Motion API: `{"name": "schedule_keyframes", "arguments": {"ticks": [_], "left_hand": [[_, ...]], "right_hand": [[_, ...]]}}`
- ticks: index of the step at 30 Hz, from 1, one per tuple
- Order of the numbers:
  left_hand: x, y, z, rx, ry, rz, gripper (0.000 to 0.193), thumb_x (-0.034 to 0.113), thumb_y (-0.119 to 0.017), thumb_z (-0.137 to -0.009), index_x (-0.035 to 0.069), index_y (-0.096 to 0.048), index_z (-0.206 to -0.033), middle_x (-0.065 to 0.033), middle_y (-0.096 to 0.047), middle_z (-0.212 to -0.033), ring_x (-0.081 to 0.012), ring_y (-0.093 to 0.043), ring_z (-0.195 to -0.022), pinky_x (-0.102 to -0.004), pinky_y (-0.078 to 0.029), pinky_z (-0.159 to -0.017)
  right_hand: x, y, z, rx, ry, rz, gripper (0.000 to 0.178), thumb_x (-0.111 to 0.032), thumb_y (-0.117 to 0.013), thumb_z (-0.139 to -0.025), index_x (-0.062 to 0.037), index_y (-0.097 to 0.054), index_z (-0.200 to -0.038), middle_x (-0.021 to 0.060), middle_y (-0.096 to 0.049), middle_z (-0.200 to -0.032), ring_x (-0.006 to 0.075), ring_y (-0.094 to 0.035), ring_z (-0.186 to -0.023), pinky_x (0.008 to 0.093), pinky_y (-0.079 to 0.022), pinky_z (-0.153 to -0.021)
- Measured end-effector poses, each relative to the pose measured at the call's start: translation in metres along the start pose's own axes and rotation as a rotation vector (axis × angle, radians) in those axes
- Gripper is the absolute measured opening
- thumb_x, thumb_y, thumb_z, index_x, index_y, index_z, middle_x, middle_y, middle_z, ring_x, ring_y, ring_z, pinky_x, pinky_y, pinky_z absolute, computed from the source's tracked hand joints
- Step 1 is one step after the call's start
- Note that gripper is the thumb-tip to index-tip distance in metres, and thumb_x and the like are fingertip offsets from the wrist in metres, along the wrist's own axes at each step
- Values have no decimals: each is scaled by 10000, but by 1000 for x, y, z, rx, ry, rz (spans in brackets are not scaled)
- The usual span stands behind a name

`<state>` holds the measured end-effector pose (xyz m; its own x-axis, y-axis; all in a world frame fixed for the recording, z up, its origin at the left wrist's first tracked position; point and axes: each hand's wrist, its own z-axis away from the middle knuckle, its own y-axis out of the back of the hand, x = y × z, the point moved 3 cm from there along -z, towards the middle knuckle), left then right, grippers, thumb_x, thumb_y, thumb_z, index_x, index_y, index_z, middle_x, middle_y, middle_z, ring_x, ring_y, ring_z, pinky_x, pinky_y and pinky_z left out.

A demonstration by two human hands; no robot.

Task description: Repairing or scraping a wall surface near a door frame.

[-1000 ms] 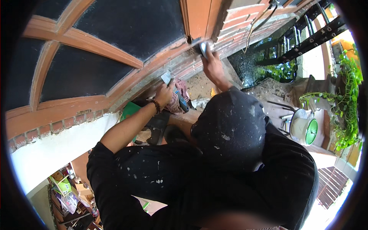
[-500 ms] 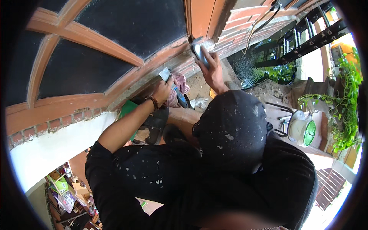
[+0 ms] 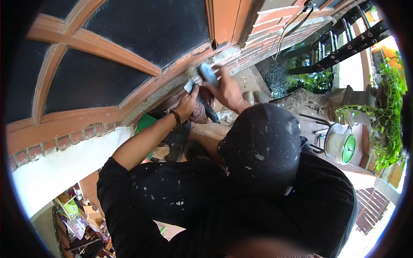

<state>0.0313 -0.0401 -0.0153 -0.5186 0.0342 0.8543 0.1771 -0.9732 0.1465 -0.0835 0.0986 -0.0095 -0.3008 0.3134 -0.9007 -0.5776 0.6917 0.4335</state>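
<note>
My left hand [image 3: 187, 104] is closed around a putty knife, whose flat pale blade [image 3: 189, 86] points up toward the window frame. A dusty pink rag [image 3: 198, 114] is bunched beside that hand, next to a dark handle end [image 3: 211, 114]. My right hand [image 3: 227, 89] grips a rounded blue-grey tool [image 3: 208, 74], smeared by motion and just above the blade; its exact kind I cannot tell. Both hands are close together below the orange-brown window frame [image 3: 183, 60], near a rough grey ledge [image 3: 228, 53]. A dark gap shows at the frame's lower corner.
A brick wall [image 3: 275, 30] with a hanging cable runs to the right. Beyond lie rippling dark water [image 3: 277, 79] and a black ladder [image 3: 350, 48]. A trailing plant [image 3: 389, 116] and a white round container with a green face [image 3: 340, 144] stand at right. A white wall [image 3: 73, 157] is at left.
My right hand has brought the rounded tool down and left, from the frame's lower corner to beside the putty knife. My left hand has shifted slightly right.
</note>
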Motion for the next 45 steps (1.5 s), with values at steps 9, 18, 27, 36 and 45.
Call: {"name": "schedule_keyframes", "arguments": {"ticks": [9,18,27,36,45], "left_hand": [[-40,-11,-8,-210,433,766,751,686,-317,-1027,60,-476,-1411,-159,-600,-1352,-293,-602,-1246,-471,-502,-1059],[-55,-9,-16,39,396,739,420,532,-507,-1010,115,-556,-1020,-98,-647,-1014,-257,-686,-954,-401,-589,-835],[-9,-8,-1,-56,333,1049,498,473,-585,-968,30,-573,-1197,-162,-659,-1129,-333,-684,-1007,-500,-575,-880],[-31,15,-25,80,240,1073,364,353,-670,-917,37,-668,-1097,-103,-707,-1046,-254,-703,-961,-404,-566,-905],[-35,8,-24,10,291,867,395,413,-657,-939,89,-611,-1161,-116,-665,-1130,-283,-680,-1069,-437,-565,-967]], "right_hand": [[-1,-28,31,-378,183,43,529,-274,-689,-923,-95,-458,-1364,250,-590,-1220,465,-625,-1073,512,-527,-867],[11,-38,37,-459,212,-55,516,-233,-709,-909,-80,-459,-1334,243,-611,-1203,443,-626,-1112,493,-512,-906],[40,-21,36,-519,-240,-242,610,-318,-773,-910,-65,-468,-1375,209,-669,-1189,361,-663,-1099,452,-512,-908],[60,80,35,-642,-61,27,402,-182,-664,-964,-33,-581,-1328,122,-714,-966,196,-671,-847,357,-524,-720],[-93,119,-51,-252,261,772,227,-135,-562,-923,-10,-702,-1051,226,-658,-727,392,-678,-679,486,-539,-654]]}}
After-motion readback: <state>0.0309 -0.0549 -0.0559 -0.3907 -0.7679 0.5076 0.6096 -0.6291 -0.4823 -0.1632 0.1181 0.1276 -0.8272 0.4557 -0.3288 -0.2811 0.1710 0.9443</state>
